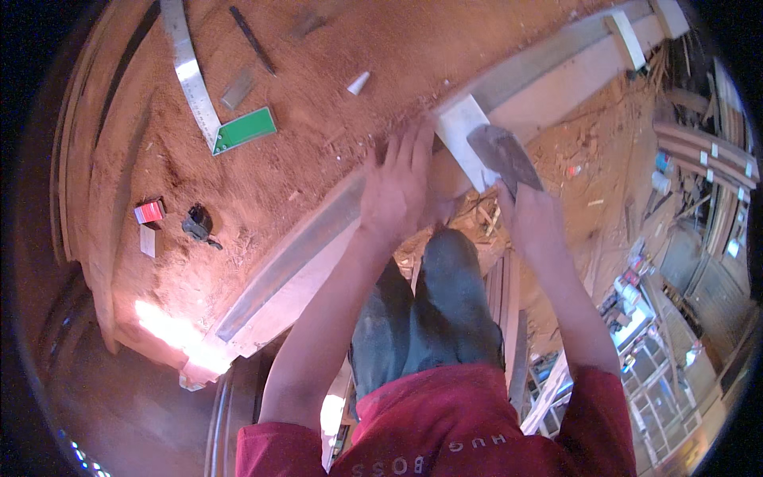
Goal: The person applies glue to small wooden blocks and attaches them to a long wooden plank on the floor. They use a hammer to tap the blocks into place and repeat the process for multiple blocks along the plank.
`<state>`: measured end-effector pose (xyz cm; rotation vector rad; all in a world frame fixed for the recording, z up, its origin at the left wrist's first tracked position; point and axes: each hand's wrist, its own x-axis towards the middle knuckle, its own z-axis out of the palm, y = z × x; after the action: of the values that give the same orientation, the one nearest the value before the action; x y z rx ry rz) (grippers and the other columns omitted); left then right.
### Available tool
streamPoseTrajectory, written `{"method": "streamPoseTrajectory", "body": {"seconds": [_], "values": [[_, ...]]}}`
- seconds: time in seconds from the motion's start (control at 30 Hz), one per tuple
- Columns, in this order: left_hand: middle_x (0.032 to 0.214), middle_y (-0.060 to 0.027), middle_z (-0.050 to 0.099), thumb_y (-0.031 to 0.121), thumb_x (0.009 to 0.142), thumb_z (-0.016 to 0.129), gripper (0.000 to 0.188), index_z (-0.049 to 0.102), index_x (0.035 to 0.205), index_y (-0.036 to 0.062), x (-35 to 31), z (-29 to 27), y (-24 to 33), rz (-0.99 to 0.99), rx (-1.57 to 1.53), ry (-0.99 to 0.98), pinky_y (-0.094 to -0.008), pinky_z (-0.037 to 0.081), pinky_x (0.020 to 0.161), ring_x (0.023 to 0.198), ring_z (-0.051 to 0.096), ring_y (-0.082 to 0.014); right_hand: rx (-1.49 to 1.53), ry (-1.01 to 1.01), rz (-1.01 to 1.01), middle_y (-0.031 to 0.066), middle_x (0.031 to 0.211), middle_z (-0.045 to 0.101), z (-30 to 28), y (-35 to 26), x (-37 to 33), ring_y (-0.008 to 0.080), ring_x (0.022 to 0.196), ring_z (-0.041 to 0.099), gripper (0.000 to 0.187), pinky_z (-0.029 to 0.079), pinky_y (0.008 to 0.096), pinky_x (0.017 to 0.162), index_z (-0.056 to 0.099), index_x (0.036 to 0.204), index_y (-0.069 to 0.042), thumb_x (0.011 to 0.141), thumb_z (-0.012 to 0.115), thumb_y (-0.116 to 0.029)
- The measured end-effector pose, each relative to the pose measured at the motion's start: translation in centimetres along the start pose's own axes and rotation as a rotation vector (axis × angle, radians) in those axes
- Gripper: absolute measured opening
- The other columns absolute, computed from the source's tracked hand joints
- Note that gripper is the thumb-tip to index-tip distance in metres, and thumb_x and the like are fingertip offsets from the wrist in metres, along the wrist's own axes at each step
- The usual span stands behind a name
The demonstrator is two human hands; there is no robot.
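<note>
A long wooden beam (306, 238) runs diagonally from lower left to upper right. My left hand (397, 175) lies on it with fingers stretched out flat, holding nothing. Just right of those fingers a pale rectangular piece (461, 135) sits across the beam. My right hand (531, 219) is closed around the near end of a dark brown, round-ended flat block (501, 151). The block overlaps the pale piece's right side; whether they touch I cannot tell. The fingers' undersides are hidden.
Beyond the beam, a dusty reddish surface holds a green-handled try square (246, 129), a dark thin stick (253, 41), a small red box (149, 211) and a black object (199, 224). Another pale piece (626, 40) crosses the beam's far end. Stacked timber (703, 155) stands right.
</note>
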<state>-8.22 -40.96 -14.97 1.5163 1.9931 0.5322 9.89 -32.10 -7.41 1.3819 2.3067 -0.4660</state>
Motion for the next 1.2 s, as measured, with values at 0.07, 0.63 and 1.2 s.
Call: {"method": "streamPoseTrajectory", "body": {"seconds": [0.07,0.63,1.2], "values": [[0.155,-0.0164,0.041,0.05,0.066,0.085,0.12,0.023,0.158,0.0035,-0.4,0.2,-0.3,0.026,0.01,-0.004,-0.0582,0.03,0.116,0.143,0.041,-0.0333,-0.006,-0.022,-0.011,0.0235,0.115,0.065,0.0,0.2,0.2,0.0414,0.088,0.07,0.039,0.059,0.0498,0.074,0.058,0.125,0.002,0.099,0.061,-0.027],[0.12,-0.0131,0.069,0.05,0.084,0.076,0.06,0.064,0.126,0.0087,1.8,0.2,-0.5,-0.125,-0.292,0.267,-0.0468,0.05,0.095,0.111,0.065,-0.0326,0.114,-0.045,-0.129,0.0253,0.104,0.066,-6.4,0.5,2.0,0.0467,0.083,0.066,0.032,0.053,0.0564,0.072,0.06,0.109,-0.002,0.098,0.065,-0.032],[0.115,-0.0095,0.071,0.049,0.09,0.07,0.05,0.066,0.123,0.011,1.7,0.1,-0.4,-0.136,-0.302,0.237,-0.0482,0.046,0.101,0.112,0.065,-0.0283,-0.618,-0.597,-0.475,0.0216,0.115,0.068,-15.3,-8.2,19.5,0.0397,0.111,0.065,0.057,0.052,0.0481,0.093,0.061,0.132,-0.009,0.082,0.077,-0.034]]}}
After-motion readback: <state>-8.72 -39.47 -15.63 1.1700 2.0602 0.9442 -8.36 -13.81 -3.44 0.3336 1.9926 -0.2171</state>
